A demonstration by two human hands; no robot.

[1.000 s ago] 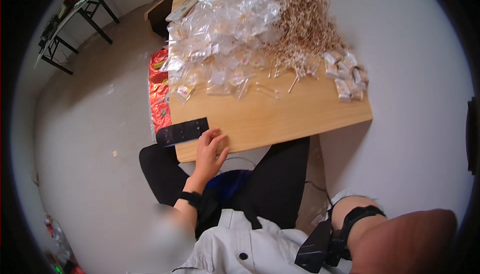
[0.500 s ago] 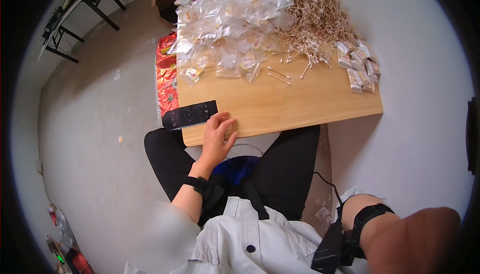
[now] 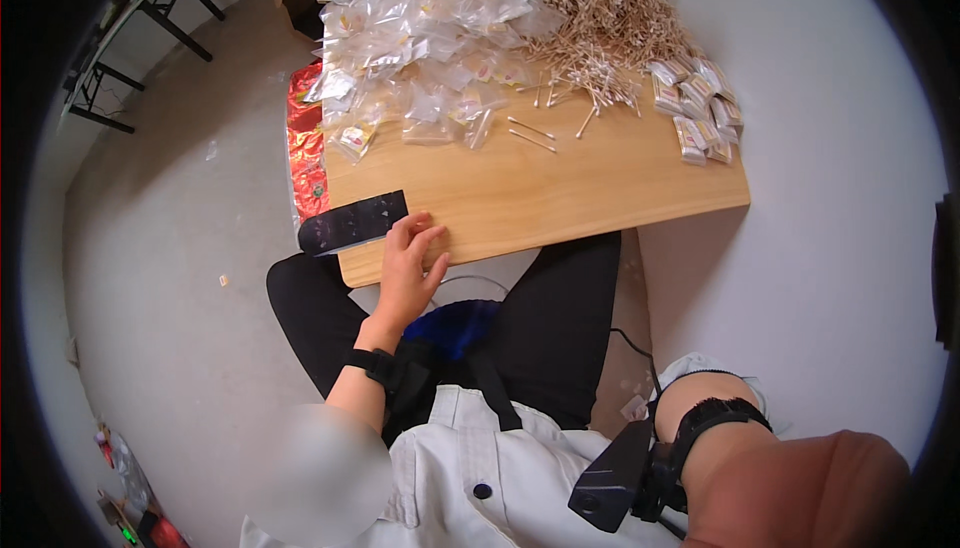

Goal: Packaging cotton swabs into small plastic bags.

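Just beside L-hand fingers (image 3: 406, 227) lies blk strip (image 3: 352, 223).

- Left hand (image 3: 408, 263): fingers loosely curled, at near edge of wooden table (image 3: 600, 193), beside dark panel (image 3: 355, 223).
- Right hand (image 3: 800, 493): close to camera, grip unclear.
- Clear plastic bags (image 3: 430, 33), heaped.
- Cotton swabs (image 3: 620, 8), piled right of bags; few strays in front.
- Small packets (image 3: 697, 103), clustered at right.
- Red wrapper (image 3: 307, 138), left of table.

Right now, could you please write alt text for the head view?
A person's left hand is at the near edge of a wooden table, beside a dark flat object; clear bags, heaped cotton swabs and small packs lie beyond.
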